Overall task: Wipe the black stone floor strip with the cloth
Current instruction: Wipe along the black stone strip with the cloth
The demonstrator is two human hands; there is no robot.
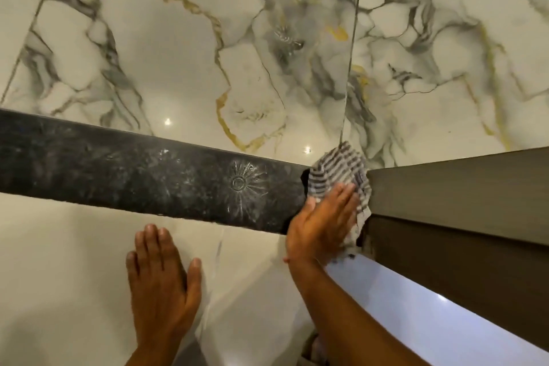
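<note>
A person kneeling on a polished floor presses a striped cloth (338, 175) flat against the right-hand end of a black stone floor strip (142, 175), where the strip meets a dark brown panel (457, 187) at about 3 o'clock. The right hand (322, 223) lies palm-down on the cloth with fingers extended and close together, not curled around it, apparently to spread pressure across the fabric. The cloth is bunched, its free edges spilling toward 12 o'clock onto the veined marble tile (178, 47) and toward 6 o'clock beside the panel. The left hand (162, 273) rests open and flat, fingers straight, on the pale tile (59, 261) at 7 o'clock, seemingly bracing the person's weight. The strip's long axis runs from 9 o'clock to 3 o'clock, dipping slightly to the right, between marble above and pale tile below. Whitish smears and a sunburst-shaped mark (239, 184) remain on it left of the cloth, suggesting most of its length is yet to be wiped
</note>
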